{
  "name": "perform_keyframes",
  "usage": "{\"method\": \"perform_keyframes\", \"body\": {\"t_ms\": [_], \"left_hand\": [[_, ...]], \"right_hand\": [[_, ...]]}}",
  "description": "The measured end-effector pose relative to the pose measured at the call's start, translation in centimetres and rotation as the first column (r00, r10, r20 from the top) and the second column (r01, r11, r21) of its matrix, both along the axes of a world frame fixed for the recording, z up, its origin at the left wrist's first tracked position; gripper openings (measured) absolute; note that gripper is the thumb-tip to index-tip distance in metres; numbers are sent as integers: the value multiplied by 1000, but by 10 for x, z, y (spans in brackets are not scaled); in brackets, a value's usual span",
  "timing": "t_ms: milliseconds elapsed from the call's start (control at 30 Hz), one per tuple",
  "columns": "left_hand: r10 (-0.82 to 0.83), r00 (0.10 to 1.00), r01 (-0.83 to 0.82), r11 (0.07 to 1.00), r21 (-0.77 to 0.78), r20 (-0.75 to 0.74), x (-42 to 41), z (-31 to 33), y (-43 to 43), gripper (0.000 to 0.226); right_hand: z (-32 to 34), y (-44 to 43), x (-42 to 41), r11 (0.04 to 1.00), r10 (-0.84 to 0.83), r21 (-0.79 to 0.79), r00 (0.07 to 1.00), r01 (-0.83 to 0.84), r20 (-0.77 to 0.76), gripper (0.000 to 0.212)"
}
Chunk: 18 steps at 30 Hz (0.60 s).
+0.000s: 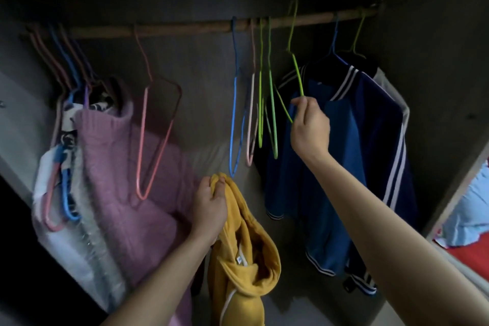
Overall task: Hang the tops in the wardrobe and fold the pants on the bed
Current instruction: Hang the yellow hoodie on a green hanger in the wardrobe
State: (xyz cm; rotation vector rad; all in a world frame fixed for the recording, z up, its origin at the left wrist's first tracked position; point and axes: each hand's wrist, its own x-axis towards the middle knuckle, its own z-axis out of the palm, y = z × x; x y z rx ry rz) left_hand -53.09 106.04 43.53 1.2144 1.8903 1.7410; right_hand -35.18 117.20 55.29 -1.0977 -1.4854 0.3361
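Note:
I face the open wardrobe. My left hand point(210, 206) grips the top of a yellow hooded top point(244, 254) that hangs down from it at the lower middle. My right hand point(309, 127) pinches the lower part of a green wire hanger point(293, 42), whose hook sits at the wooden rail point(185, 29). The hanger carries no garment.
Several bare hangers, blue, pink and green point(260, 103), hang mid-rail, and a pink one point(156, 135) further left. A pink sweater point(113, 156) and other clothes hang at the left. A blue striped jacket point(354, 156) hangs at the right. Bedding point(468, 222) shows past the wardrobe's right wall.

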Motion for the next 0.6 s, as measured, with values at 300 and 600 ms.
{"method": "perform_keyframes", "body": {"t_ms": [300, 600], "left_hand": [[-80, 995, 78, 996, -46, -58, 40, -16, 4, 23], [-157, 958, 140, 987, -84, -242, 77, -41, 13, 24]], "right_hand": [[-98, -44, 77, 996, 57, 78, 994, -50, -96, 23], [-177, -67, 166, 952, -58, -298, 998, 67, 38, 10]]}}
